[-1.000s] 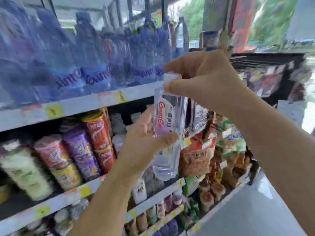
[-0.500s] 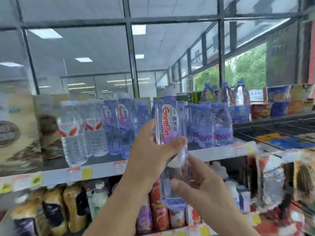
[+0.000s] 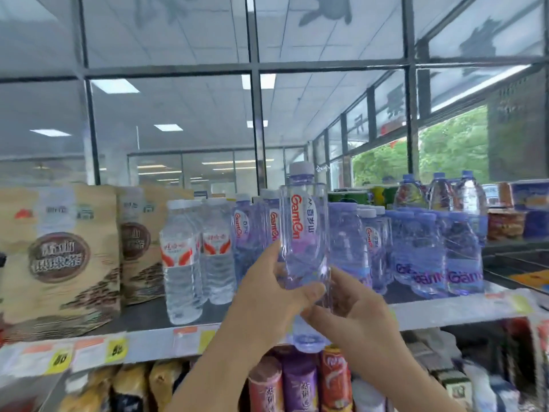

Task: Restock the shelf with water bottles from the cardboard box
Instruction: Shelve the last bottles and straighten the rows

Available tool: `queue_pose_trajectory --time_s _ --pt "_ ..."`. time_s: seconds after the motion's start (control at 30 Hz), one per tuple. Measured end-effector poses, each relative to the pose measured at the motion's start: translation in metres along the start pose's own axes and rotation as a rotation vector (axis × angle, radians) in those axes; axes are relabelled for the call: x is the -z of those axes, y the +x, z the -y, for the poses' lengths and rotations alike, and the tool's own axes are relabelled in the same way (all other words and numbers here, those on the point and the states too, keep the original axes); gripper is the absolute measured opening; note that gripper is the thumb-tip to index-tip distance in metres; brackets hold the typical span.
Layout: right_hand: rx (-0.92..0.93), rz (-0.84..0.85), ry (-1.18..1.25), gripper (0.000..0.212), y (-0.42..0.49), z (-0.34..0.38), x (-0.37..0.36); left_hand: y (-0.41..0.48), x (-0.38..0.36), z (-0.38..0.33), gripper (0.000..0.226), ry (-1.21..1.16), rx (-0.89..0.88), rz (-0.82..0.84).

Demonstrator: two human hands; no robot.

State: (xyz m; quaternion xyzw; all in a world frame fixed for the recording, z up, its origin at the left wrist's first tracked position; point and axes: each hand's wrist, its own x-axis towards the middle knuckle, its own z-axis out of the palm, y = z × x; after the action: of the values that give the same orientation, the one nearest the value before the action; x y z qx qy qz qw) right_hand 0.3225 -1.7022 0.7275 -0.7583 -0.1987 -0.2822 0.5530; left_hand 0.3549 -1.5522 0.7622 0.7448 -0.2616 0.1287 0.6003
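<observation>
A clear water bottle with a red-lettered label and a pale cap stands upright in front of the top shelf. My left hand grips its lower half, thumb across the front. My right hand holds the bottle's lower right side near its base. Rows of like bottles fill the shelf behind it. The cardboard box is out of sight.
Clear bottles with red-and-white labels stand left of the held one. Tan bags fill the shelf's left end. Snack tubes sit on the shelf below. Glass panels rise behind.
The bottle has risen from the lower shelves to top-shelf height. My right hand went from the cap to the bottle's lower right side. The view tilted upward.
</observation>
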Motion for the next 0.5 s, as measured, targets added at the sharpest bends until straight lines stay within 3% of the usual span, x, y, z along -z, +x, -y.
queue_pose_trajectory --time_s 0.13,0.27,0.4,0.5 --pt "0.001 -0.009 -0.065 0.038 0.032 0.003 -0.038 0.028 0.044 0.006 0.084 0.099 -0.039 -0.061" --pt "-0.058 -0.166 -0.117 0.063 0.047 -0.007 -0.056 0.055 0.077 0.024 0.058 0.102 -0.081 -0.105" --pt "-0.106 -0.256 -0.161 0.032 0.045 -0.019 -0.054 0.073 0.089 0.055 0.050 0.042 -0.046 -0.142" --pt "-0.128 -0.269 -0.178 0.029 0.047 -0.029 -0.056 0.081 0.084 0.078 0.064 0.012 -0.014 -0.142"
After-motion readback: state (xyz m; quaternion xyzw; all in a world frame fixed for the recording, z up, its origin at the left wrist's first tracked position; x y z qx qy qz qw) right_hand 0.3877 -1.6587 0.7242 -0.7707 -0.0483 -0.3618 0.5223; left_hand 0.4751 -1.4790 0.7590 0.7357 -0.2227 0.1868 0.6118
